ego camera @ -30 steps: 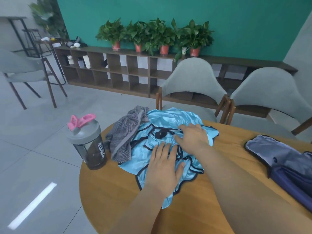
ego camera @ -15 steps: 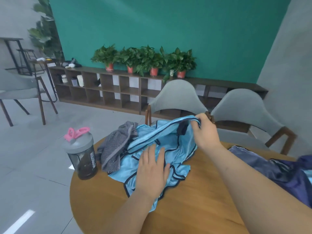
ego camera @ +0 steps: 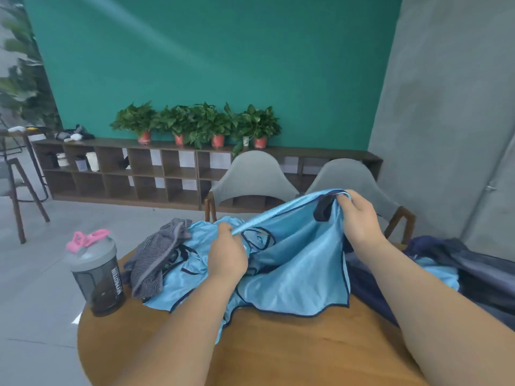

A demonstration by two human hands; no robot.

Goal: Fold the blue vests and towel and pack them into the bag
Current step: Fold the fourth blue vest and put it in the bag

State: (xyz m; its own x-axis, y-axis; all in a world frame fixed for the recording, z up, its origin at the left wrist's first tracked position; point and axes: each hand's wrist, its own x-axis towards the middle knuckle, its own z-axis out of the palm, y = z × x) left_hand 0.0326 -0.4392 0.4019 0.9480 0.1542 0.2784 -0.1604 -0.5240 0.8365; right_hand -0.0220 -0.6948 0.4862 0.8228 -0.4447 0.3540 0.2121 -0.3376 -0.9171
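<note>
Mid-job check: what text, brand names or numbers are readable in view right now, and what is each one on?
"MYPROTEIN": white letters running up the dark body of the shaker bottle, at the left of the table.
Dark tag on the held-up blue vest: no lettering can be made out.
Cups on the shelf: too small to read.

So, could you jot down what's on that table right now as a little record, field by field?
Left hand: pinches the strap edge of the top blue vest
Right hand: grips the same vest's upper edge, raised above the table
Vest hem: rests on the table
Towel: grey striped, crumpled, left of the blue cloth
Bag: dark blue, at the right; contents hard to tell
Bottle: grey lid, pink cap, near the table's left edge
</note>
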